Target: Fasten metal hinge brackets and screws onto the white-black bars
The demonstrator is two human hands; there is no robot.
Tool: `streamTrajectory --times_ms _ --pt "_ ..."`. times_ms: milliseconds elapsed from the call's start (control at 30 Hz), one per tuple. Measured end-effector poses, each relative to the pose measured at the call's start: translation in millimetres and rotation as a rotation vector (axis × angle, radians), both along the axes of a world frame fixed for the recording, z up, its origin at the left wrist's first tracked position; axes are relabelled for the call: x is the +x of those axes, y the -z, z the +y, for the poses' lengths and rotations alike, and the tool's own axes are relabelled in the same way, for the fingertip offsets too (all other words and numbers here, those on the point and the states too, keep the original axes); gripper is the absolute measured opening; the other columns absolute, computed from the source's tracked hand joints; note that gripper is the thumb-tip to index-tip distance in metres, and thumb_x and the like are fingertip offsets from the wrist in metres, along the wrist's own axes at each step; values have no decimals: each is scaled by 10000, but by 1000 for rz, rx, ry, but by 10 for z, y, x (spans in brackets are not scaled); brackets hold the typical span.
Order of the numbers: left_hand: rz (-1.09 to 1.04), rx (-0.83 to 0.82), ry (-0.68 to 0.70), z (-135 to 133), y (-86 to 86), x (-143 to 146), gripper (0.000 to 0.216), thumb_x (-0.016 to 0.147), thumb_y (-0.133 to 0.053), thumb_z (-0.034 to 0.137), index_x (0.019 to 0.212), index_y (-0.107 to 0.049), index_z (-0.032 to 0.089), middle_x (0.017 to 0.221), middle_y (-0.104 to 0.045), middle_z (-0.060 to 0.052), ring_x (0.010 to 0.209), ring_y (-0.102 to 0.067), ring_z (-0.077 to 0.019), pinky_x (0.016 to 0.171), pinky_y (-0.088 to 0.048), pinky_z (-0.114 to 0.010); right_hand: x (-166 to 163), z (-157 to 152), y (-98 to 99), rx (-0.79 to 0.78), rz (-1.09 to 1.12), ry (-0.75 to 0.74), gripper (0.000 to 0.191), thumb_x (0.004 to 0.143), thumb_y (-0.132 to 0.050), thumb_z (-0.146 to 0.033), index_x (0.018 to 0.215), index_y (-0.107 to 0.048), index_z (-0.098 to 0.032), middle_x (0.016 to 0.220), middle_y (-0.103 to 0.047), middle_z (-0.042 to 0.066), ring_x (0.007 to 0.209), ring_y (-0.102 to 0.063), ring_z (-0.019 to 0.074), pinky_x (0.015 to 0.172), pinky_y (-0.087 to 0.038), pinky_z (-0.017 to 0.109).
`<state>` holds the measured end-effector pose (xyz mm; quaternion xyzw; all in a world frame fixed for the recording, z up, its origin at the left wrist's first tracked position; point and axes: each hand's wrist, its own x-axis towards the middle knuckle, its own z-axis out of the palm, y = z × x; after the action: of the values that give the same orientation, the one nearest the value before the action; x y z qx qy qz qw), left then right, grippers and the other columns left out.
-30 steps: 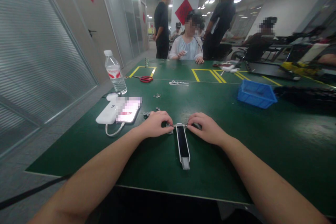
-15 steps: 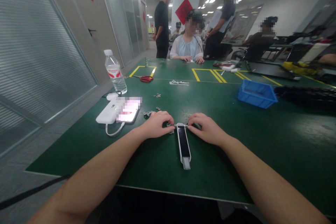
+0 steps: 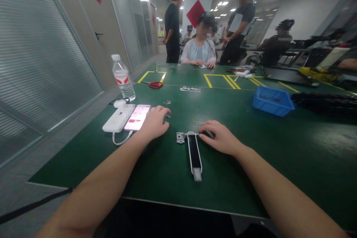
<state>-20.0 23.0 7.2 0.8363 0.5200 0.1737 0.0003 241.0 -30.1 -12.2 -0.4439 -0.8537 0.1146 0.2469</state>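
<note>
In the head view, the right hand [image 3: 219, 136] had its thumb and forefinger pinched on the right end of a thin rod [image 3: 197, 134] at the far end of a black strip [image 3: 195, 151]. The strip, edged in white, lay on the green worktop [image 3: 228, 186] between the hands and pointed toward the near edge, with a grey tab [image 3: 197, 174] at its near end. A metal bracket [image 3: 180, 137] with holes lay flat at the rod's left end.

The left hand [image 3: 154, 122] was released, its thumb and forefinger apart with nothing seen between them; what lay beneath its palm was hidden. It was just right of a lit phone [image 3: 137, 117], and small nuts [image 3: 167, 116] lay by its fingertips, with more nuts [image 3: 167, 102] farther away.

Left of the phone lay a white power bank [image 3: 114, 121], with a bottle [image 3: 123, 78] standing beyond it. Red-handled scissors [image 3: 155, 85] and white pieces [image 3: 190, 89] lay farther off, and a blue bin [image 3: 269, 108] stood to the right. A seated person [image 3: 198, 52] had both hands at the far edge.
</note>
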Motion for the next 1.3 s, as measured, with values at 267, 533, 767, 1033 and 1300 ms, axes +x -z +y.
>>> streamTrajectory --times_ms 267,533,767,1033,1300 --pt "233 -177 -138 52 -44 -136 411 748 -506 162 1149 -593 191 1111 -629 -101 1012 -589 -266 859 -476 -374 2 1 0 -8 7 13 134 837 -554 -251 889 -655 -182 948 -651 82 911 -576 207 827 -455 387" --pt "147 -172 -70 94 28 -158 354 779 -499 177 1120 -592 169 1071 -649 -110 962 -613 -257 832 -489 -365 -2 0 2 -17 0 8 137 839 -548 -241 892 -658 -178 946 -652 82 912 -576 207 827 -454 391" --pt "102 -97 -6 82 77 -114 310 762 -542 198 1062 -616 177 1008 -661 -103 936 -614 -258 810 -490 -373 2 7 20 -31 21 9 143 843 -549 -250 903 -662 -187 950 -649 81 908 -573 206 813 -457 394" --pt "63 -72 61 -12 33 -7 423 838 -499 179 1259 -488 144 1123 -615 -138 1048 -579 -264 893 -465 -401 -26 -3 -20 -30 27 -7 133 837 -556 -234 898 -657 -173 936 -656 82 901 -582 200 832 -451 385" --pt "-275 84 285 -204 40 211 296 871 -522 215 1165 -534 180 1175 -616 -84 1119 -560 -203 971 -456 -387 -45 -20 -18 16 96 26 164 841 -550 -226 980 -625 -180 961 -661 81 914 -585 202 834 -458 386"
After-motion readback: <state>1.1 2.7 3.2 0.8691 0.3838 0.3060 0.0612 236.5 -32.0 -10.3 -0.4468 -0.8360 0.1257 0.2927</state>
